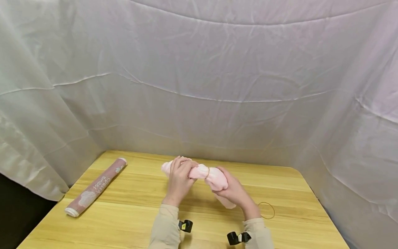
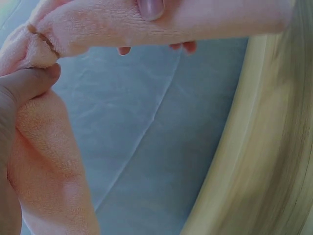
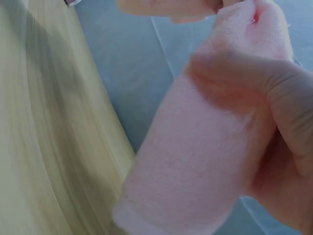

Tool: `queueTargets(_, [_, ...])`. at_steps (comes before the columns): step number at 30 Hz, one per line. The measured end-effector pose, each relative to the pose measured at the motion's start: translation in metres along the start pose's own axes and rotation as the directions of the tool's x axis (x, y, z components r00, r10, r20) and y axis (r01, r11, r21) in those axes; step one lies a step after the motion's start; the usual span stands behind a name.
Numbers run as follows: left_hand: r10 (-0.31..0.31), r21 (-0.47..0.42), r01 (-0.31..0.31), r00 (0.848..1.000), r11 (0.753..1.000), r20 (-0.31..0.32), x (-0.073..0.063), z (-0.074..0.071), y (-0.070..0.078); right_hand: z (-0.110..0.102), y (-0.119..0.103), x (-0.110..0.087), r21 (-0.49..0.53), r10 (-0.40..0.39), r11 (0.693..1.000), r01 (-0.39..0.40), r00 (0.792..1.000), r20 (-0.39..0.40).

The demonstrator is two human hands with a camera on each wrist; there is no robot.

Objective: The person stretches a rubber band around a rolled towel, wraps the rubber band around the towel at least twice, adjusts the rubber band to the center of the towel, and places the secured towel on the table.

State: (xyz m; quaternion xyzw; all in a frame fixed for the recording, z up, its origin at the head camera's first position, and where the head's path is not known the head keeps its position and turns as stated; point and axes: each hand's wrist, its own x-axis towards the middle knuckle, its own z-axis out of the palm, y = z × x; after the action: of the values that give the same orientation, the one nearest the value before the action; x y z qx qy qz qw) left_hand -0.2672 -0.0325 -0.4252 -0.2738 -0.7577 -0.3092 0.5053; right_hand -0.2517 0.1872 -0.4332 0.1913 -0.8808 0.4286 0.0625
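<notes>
The left hand (image 1: 179, 181) grips the towel (image 1: 216, 179) just beside its band (image 1: 208, 172); the right hand (image 1: 234, 191) grips it beyond; steady, even pressure should keep the band seated.

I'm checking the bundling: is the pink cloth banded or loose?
Banded: a thin band cinches the pink cloth between left hand and right hand; the cloth bulges beside it.

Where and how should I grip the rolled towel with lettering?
Likely its middle, from above, gripping across the width: the rolled towel is long and slim, lies on the table with both long sides exposed. The nearer left hand holds the banded pink towel.
</notes>
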Motion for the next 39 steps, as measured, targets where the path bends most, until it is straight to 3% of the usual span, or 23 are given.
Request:
queueTargets(4, [-0.025,0.006,0.025,1.0,1.0,0.018,0.0,0.0,0.001,-0.002,0.0,-0.002,-0.119,-0.036,0.993,0.023,0.994,-0.107])
queueTargets(7, [-0.068,0.028,0.066,0.995,0.997,0.08,-0.002,0.0,0.001,-0.005,0.001,-0.003,-0.204,-0.091,0.978,0.05,0.976,-0.199])
queueTargets(14, [-0.123,0.084,0.106,0.967,0.991,0.222,-0.006,0.002,-0.001,-0.01,0.001,-0.002,-0.408,-0.312,0.898,0.166,0.894,-0.321])
queueTargets(20, [-0.175,0.107,0.148,0.931,0.983,0.319,-0.008,0.0,-0.002,-0.015,0.002,-0.001,-0.498,-0.461,0.83,0.252,0.812,-0.358])
queueTargets(25, [-0.227,0.106,0.201,0.883,0.974,0.412,-0.009,-0.002,-0.003,-0.019,0.004,0.0,-0.511,-0.542,0.797,0.323,0.756,-0.366])
queueTargets(30, [-0.256,0.096,0.241,0.83,0.966,0.496,-0.009,-0.005,-0.003,-0.021,0.004,0.001,-0.483,-0.56,0.798,0.36,0.739,-0.374])
queueTargets(33, [-0.264,0.084,0.26,0.807,0.962,0.529,-0.011,-0.005,-0.004,-0.021,0.003,0.0,-0.474,-0.567,0.797,0.374,0.733,-0.376])
queueTargets(37, [-0.271,0.047,0.292,0.803,0.955,0.53,-0.014,-0.004,-0.006,-0.021,0.004,-0.002,-0.484,-0.565,0.794,0.367,0.738,-0.368])
queueTargets(39, [-0.271,0.045,0.29,0.816,0.956,0.511,-0.015,-0.002,-0.007,-0.021,0.004,-0.002,-0.493,-0.562,0.793,0.358,0.743,-0.364])
